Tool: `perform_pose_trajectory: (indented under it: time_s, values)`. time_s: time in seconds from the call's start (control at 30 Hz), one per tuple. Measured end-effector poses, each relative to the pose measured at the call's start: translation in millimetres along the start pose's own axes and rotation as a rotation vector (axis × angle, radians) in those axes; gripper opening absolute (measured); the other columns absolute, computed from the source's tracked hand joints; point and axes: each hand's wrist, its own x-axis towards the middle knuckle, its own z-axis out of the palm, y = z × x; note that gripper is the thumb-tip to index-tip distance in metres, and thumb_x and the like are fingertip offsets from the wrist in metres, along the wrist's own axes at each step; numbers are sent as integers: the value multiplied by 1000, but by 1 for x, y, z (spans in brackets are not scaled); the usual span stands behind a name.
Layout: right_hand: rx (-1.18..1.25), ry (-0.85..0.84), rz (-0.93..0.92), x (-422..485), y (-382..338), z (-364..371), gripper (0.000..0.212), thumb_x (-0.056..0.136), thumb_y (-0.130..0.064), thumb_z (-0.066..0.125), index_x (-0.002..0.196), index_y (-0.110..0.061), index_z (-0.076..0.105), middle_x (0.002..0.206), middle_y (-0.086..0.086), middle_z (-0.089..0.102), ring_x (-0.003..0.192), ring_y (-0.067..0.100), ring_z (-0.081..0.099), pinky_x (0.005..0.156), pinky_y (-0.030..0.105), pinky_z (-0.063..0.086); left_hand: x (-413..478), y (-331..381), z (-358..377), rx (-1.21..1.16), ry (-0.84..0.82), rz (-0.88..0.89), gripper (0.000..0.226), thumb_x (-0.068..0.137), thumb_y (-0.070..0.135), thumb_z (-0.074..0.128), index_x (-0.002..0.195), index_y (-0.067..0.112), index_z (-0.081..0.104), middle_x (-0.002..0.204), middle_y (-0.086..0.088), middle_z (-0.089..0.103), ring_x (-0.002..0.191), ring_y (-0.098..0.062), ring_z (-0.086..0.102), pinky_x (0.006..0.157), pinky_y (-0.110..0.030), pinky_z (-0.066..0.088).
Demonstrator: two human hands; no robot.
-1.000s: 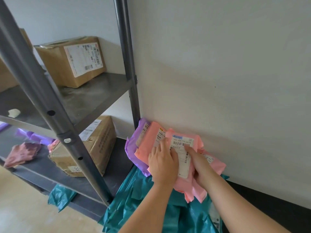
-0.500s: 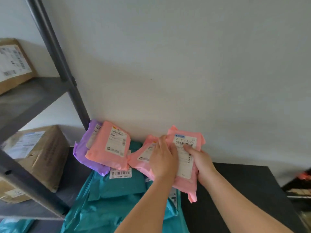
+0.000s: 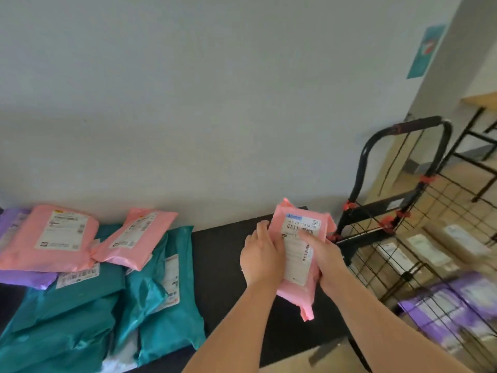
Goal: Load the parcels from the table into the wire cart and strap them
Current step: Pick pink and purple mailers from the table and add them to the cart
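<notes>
Loading is the step in hand: left hand (image 3: 262, 261) and right hand (image 3: 326, 259), fingers (image 3: 265, 232) curled round its sides, hold a pink parcel (image 3: 295, 294) over the worktop (image 3: 223, 265) just beside the wire cart (image 3: 376, 208), so the next move is probably lifting it over the cart's rim.

Both hands hold 1 pink parcel (image 3: 298, 293) above the right end of the black table (image 3: 223, 267). The left hand (image 3: 262, 258) wraps its left edge and the right hand (image 3: 324, 255) grips its right side, thumb across the white label (barcode facing up). At the table's left end lie a larger pink parcel (image 3: 61, 232) and a smaller pink parcel (image 3: 131, 232), resting on a heap of teal parcels (image 3: 80, 305) and 1 purple parcel (image 3: 24, 278). Just beside the table's right end stands the wire cart (image 3: 361, 162), holding brown boxes (image 3: 454, 246) and purple bags (image 3: 462, 297).
</notes>
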Motion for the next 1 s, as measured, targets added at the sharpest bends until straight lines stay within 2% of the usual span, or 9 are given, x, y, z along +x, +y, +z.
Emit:
perform_pose_trajectory:
  time_s: [0.17,0.33,0.43,0.6,0.7,0.73,0.8,0.87,1.0]
  values:
    - [-19,100,8,-20,7,-104,33,84,-32,76,110,-17,63,99,9,72,92,29,69,85,45,57,-54,64,49,10,-95,77,31,99,37,38,125,24,47,106,6,60,87,-11,49,73,-28,46]
    - [89,203,14,-45,17,-203,44,85,-30,75,121,-12,59,110,14,69,102,34,67,94,53,54,-108,124,91,61,-151,170,37,100,41,38,131,22,47,120,4,55,106,-16,50,96,-31,42]
    - [215,244,6,-59,24,-251,42,87,-24,74,124,-13,58,113,14,69,104,33,66,93,53,54,-138,151,112,86,-234,178,46,99,46,40,138,22,41,130,3,50,119,-18,46,107,-35,35]
    - [296,367,-13,-69,41,-309,25,87,-23,73,108,-23,58,107,10,70,97,29,67,84,48,57,-168,186,143,47,-376,149,62,96,51,45,147,21,28,143,0,41,133,-22,38,114,-42,30]
    - [375,458,-25,-69,45,-335,24,88,-21,71,104,-29,55,107,7,69,97,25,67,72,39,57,-172,204,162,-110,-526,-105,75,91,50,51,152,25,16,145,-1,39,125,-24,46,99,-42,46]
    - [394,477,-22,-69,45,-344,25,89,-20,71,106,-29,55,107,6,69,96,25,67,68,37,56,-172,212,169,-227,-584,-224,75,91,47,53,151,25,15,139,-2,44,109,-20,56,81,-36,53]
    - [416,484,-12,-68,45,-361,30,89,-19,70,113,-27,54,107,6,69,97,26,67,63,36,56,-174,226,184,-447,-684,-382,68,93,40,57,148,20,24,116,1,54,78,-10,56,55,-24,45]
    - [403,479,-7,-64,46,-379,38,91,-19,68,124,-23,52,110,8,68,99,28,66,67,38,57,-176,240,206,-551,-749,-412,57,93,32,61,141,13,37,104,2,55,82,-13,56,59,-25,44]
    - [437,521,53,-46,42,-418,44,92,-18,67,133,-16,51,116,12,66,102,29,65,79,42,57,-177,267,245,-645,-820,-407,58,87,20,70,137,17,43,106,3,58,84,-8,56,58,-23,45]
